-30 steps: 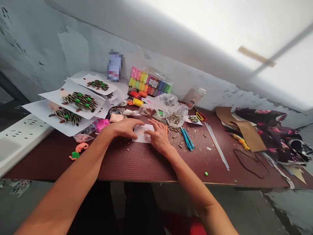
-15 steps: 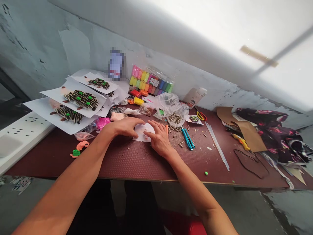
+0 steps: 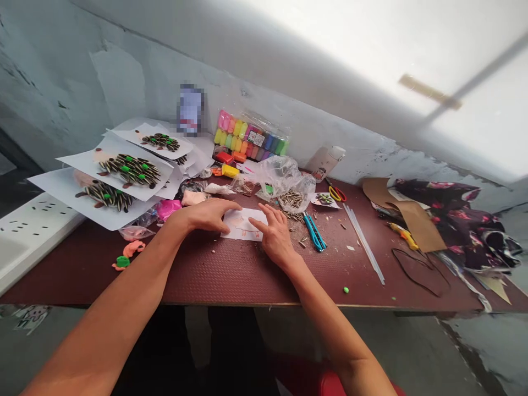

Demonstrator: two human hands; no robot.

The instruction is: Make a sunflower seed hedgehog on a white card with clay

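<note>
One white card (orange lines)

scuffed grey wall behind a dark red table

On the surface, a paper card lies between the left hand at nine o'clock and the right hand at three. Around that card, modelling-clay scraps and, farther out, a power strip sit towards nine o'clock, stacked sunflower-seed hedgehog pictures at ten, a modelling-clay set by the wall at twelve, and a bottle behind a plastic bag holding sunflower seeds at two. Beyond the right hand, towards three o'clock, come glue sticks, then a hot glue gun, then a cloth outermost.
</note>
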